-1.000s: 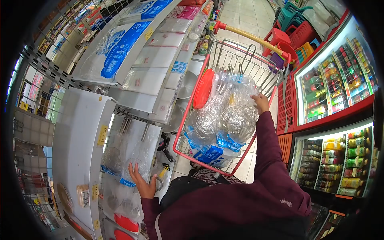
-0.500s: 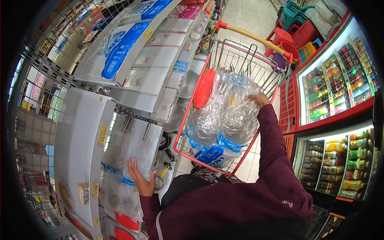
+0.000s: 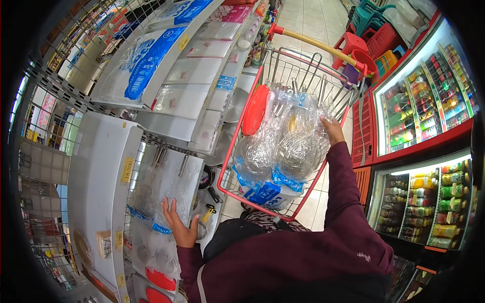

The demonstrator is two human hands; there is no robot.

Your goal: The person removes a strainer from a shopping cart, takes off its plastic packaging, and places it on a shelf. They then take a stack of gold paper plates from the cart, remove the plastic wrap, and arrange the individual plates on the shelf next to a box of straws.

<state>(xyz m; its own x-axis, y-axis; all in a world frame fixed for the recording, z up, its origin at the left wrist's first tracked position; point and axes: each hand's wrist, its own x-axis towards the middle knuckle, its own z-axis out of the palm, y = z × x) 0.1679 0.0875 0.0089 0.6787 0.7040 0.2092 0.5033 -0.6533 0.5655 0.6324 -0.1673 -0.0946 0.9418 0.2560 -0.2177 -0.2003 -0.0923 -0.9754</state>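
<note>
Inside the shopping cart (image 3: 236,171) lie plastic-wrapped wire strainers (image 3: 299,155) with round mesh bowls and long handles. A red plastic item (image 3: 255,110) rests beside them. At the right edge of the clear wrapping is my right hand (image 3: 332,132), fingers partly stretched out and touching the plastic; its palm side is hidden. My left hand (image 3: 183,226) is over the shelf at left, fingers apart and nothing held. It is nearest to more plastic-wrapped strainers (image 3: 146,194) with blue-printed packaging.
Shelves with packs of plastic bags (image 3: 154,63) rise at the left, above pans (image 3: 206,178) lower down. Lit drink coolers (image 3: 422,101) line the right side. Red stools (image 3: 349,48) stand beyond the cart's yellow handle (image 3: 318,44).
My right hand has shifted slightly right and back towards me, to the edge of the wrapping. My left hand stays nearly still, and the strainers lie much as before.
</note>
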